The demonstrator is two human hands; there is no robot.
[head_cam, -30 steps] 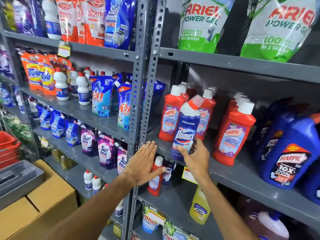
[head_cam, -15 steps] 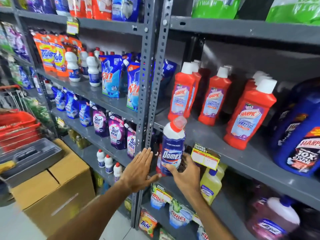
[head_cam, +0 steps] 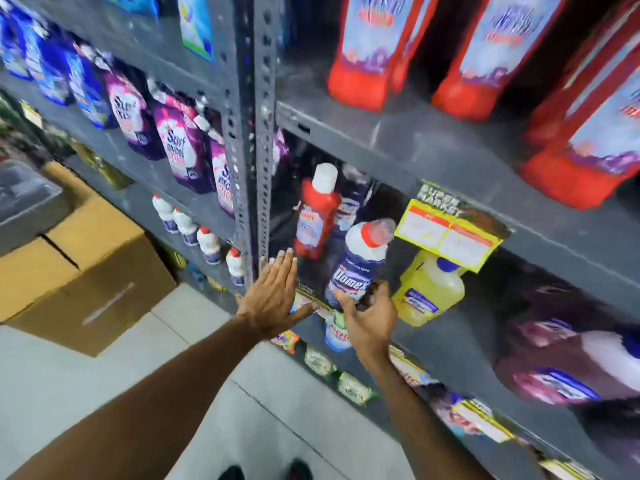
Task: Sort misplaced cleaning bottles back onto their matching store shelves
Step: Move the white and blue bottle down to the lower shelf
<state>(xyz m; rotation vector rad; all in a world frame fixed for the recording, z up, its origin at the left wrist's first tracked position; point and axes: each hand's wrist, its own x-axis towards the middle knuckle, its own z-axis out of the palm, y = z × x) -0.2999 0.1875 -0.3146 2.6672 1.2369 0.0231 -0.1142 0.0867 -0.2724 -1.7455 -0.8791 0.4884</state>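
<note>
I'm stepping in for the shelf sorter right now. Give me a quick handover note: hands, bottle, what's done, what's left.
Right hand: gripping the blue Domex bottle low on its body, tilted, at the front of the lower shelf.
Left hand: open and flat, empty, by the shelf upright.
Nearby: small red bottle left of it, yellow bottle right.
Done: the Domex is off the red Harpic bottles shelf above.
Left: set it down and let go.

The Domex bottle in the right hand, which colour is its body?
Dark blue, with a white shoulder, seen in the head view on the Domex bottle held by the right hand.
</note>
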